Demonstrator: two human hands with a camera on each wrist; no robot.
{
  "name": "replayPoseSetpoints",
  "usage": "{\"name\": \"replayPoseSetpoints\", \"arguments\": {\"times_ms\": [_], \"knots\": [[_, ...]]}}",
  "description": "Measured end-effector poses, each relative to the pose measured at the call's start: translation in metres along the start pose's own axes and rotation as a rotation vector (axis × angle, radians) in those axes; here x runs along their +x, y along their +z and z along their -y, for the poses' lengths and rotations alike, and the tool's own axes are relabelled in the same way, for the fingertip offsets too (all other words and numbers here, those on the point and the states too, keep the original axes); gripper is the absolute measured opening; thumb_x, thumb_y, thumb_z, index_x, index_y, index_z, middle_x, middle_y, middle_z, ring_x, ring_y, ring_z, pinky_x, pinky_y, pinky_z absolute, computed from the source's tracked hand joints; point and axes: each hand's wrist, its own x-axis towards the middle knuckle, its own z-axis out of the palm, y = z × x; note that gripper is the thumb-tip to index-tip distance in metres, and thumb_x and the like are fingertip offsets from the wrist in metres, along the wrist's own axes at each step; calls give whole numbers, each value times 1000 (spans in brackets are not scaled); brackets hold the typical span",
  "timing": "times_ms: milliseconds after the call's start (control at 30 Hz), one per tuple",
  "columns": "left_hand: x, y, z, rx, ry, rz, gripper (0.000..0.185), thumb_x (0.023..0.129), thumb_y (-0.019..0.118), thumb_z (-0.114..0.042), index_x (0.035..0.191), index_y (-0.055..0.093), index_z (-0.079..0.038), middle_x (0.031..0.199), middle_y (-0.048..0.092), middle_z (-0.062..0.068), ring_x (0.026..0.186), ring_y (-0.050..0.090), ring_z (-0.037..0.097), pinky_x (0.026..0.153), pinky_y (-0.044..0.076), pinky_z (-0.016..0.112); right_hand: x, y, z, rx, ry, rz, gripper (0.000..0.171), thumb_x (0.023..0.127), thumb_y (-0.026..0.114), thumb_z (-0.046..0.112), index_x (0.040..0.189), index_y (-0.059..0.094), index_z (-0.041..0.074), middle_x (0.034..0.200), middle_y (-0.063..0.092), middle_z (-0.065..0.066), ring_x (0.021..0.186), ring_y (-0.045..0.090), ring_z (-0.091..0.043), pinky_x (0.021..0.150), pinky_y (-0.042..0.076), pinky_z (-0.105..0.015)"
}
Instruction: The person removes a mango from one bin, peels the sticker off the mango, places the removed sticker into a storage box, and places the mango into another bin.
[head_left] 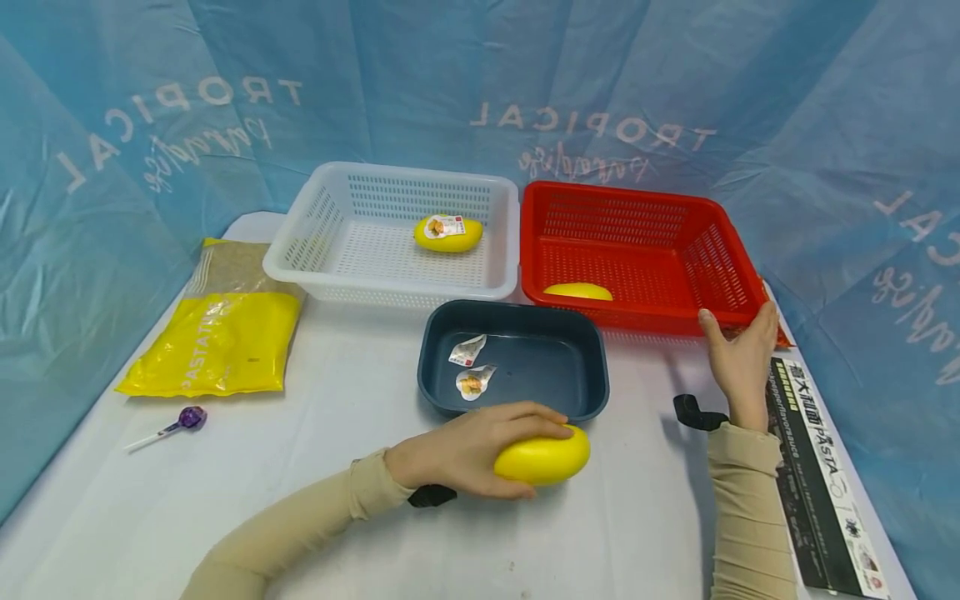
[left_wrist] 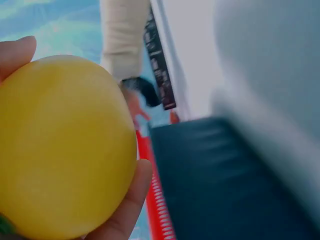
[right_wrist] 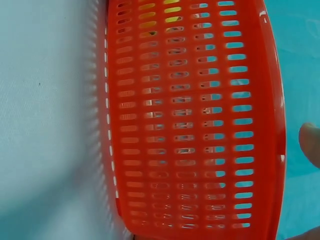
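Your left hand (head_left: 457,454) curls around the yellow pod (head_left: 543,457) on the desk (head_left: 360,517), just before the dark tray (head_left: 517,400). Keep that grip firm, while your right hand (head_left: 738,354), fingers relaxed, steadies the red basket (head_left: 720,242).

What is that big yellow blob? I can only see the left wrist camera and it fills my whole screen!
Observer: A smooth yellow egg-shaped container. The left hand grips it on the table, just in front of a dark blue tray.
Operator: Are there more yellow ones?
Observer: Yes, one with a label lies in the white basket.
Operator: And that red stripy thing?
Observer: A red basket; another yellow one lies inside it.
Operator: Where's the other hand?
Observer: The right hand rests on the red basket's near corner.
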Motion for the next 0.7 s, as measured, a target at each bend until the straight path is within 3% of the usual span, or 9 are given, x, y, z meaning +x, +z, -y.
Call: {"name": "replayPoseSetpoints", "arguments": {"times_ms": [133, 300, 400, 700], "knots": [[14, -14, 2, -11, -21, -14, 64, 82, 75, -26, 139, 48, -17, 143, 48, 3, 125, 51, 16, 101, 46, 25, 2, 2, -2, 20, 30, 15, 96, 95, 47, 51, 153, -17, 10, 162, -18, -9, 151, -9, -30, 122, 1, -52], [33, -28, 9, -17, -80, -41, 65, 81, 76, -27, 140, 49, -18, 144, 48, 1, 128, 49, 17, 101, 46, 28, 4, 9, 1, 50, 50, -40, 93, 96, 44, 50, 152, -18, 10, 162, -20, -8, 151, -10, -26, 123, 1, -46], [46, -33, 15, -43, -123, -54, 67, 80, 76, -28, 140, 48, -18, 143, 48, 1, 124, 49, 16, 99, 47, 29, 5, 13, 4, 64, 64, -72, 92, 97, 43, 49, 152, -18, 9, 161, -22, -8, 151, -8, -27, 123, 3, -45], [77, -41, 39, -112, -256, -93, 77, 78, 79, -31, 143, 42, -15, 136, 51, 1, 109, 51, 14, 88, 48, 27, 5, 14, 7, -2, 50, -94, 91, 97, 42, 50, 152, -15, 6, 161, -20, -10, 149, -21, -26, 123, -3, -42]]}}
